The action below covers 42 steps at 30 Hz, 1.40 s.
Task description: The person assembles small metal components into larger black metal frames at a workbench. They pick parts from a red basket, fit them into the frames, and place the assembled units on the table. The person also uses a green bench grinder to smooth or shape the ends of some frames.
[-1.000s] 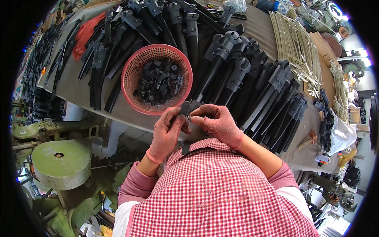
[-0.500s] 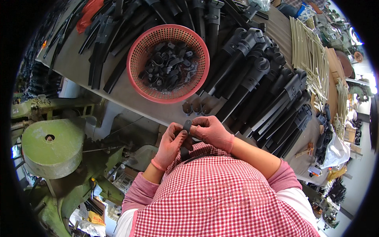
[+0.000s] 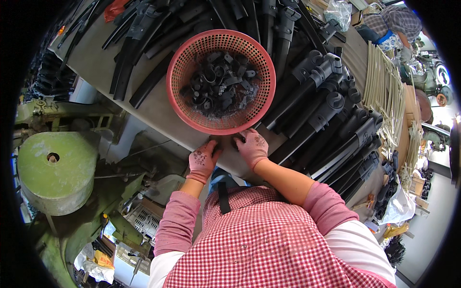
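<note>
Both hands wear pinkish-red gloves and rest at the table's near edge, just below the red plastic basket. My left hand has half-curled fingers bent toward the table; a dark gap shows beside its thumb, and what it holds, if anything, is hidden. Close to the basket's near rim, my right hand is closed with fingers bent under, its fingertips dark and their contents out of sight. Inside the basket lie many small black clip-like parts and small metal springs. A black strap lies against the checked apron.
Black tubes with grey-black joints are piled to the right, more black tubes at the back left. Thin pale rods lie beyond. A green machine stands left of the table. Another person is at far right.
My hands have moved apart and forward from my apron to the table edge. The dark strip-like piece they held is no longer visible. Small upright cylinders near the basket are now hidden.
</note>
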Available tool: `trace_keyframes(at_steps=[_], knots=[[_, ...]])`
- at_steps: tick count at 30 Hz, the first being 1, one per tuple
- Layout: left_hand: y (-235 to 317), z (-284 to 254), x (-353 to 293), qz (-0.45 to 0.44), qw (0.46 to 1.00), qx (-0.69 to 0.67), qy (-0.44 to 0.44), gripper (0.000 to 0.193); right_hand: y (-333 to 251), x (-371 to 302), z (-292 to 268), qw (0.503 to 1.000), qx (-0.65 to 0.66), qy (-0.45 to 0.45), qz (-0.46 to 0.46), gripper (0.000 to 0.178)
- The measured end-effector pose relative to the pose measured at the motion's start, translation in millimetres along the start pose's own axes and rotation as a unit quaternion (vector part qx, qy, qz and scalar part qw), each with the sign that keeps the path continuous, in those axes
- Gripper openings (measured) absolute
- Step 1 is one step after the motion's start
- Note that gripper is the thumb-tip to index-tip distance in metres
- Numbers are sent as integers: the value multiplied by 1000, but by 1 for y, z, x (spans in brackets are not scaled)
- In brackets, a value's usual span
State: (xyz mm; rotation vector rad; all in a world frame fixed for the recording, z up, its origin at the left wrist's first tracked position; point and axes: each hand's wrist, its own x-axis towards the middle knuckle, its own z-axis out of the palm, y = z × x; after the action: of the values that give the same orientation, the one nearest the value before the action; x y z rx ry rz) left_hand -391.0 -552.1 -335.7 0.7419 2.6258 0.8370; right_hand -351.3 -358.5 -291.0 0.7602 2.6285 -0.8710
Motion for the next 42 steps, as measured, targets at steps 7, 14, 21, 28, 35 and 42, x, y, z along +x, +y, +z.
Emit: trace_keyframes(at_steps=[7,14,21,28,35,42], knots=[[36,-57,20,125,991,27,38,32,-8,15,1,998,-39,-10,39,36],[61,-68,135,24,998,45,33,34,12,-18,-46,969,238,-29,51,30],[55,-62,160,8,1000,1,-29,30,20,-53,-115,787,605,-69,97,16],[55,-68,151,-197,847,-492,-34,29,1,-54,-140,753,650,-71,79,27],[91,-96,128,-235,600,-763,-58,21,-24,-50,-147,788,612,-63,28,24],[146,-122,81,-94,763,-632,-97,9,-44,-60,-150,816,561,116,-74,20]])
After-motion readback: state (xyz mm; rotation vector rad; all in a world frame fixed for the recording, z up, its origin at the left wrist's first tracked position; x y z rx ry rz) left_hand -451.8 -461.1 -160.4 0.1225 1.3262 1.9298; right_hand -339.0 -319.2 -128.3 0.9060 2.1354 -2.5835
